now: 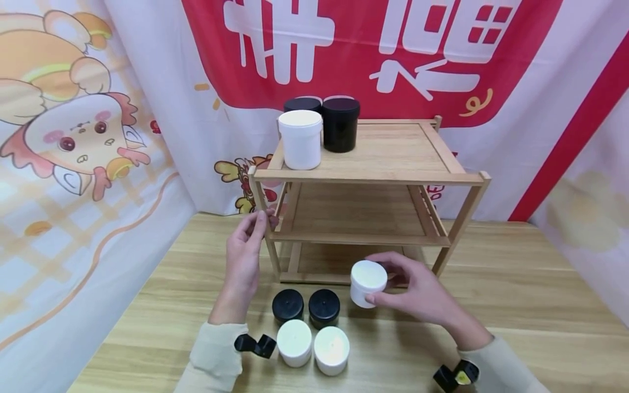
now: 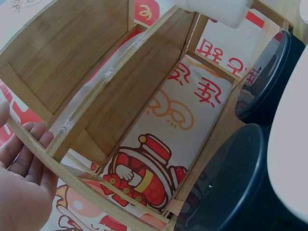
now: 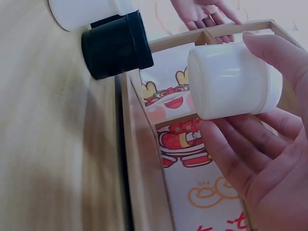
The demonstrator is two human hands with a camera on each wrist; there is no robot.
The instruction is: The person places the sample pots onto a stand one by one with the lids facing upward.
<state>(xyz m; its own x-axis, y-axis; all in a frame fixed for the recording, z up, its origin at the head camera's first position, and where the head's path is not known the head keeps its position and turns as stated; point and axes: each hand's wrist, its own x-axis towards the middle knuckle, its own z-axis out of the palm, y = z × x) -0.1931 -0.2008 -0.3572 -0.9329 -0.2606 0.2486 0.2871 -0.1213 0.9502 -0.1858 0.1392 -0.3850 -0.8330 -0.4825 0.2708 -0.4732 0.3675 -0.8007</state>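
Observation:
My right hand (image 1: pixel 410 286) holds a small white lidded jar (image 1: pixel 367 284) upright in front of the wooden shelf rack (image 1: pixel 373 238), off the table. In the right wrist view the thumb and fingers lie on opposite sides of this white jar (image 3: pixel 233 82). My left hand (image 1: pixel 248 243) grips the rack's left front post; in the left wrist view its fingers (image 2: pixel 36 154) pass behind the post. On the table between my forearms stand two black-lidded jars, one (image 1: pixel 288 305) beside the other (image 1: pixel 324 307), with two white jars (image 1: pixel 295 343) (image 1: pixel 331 350) nearer to me.
On the rack's top shelf, at the left, stand a larger white jar (image 1: pixel 301 140) and two black jars (image 1: pixel 341 124), one partly hidden. The middle (image 1: pixel 349 210) and bottom shelves lie beneath. Printed cloth (image 1: pixel 206 49) hangs behind and to the left of the wooden table (image 1: pixel 511 305).

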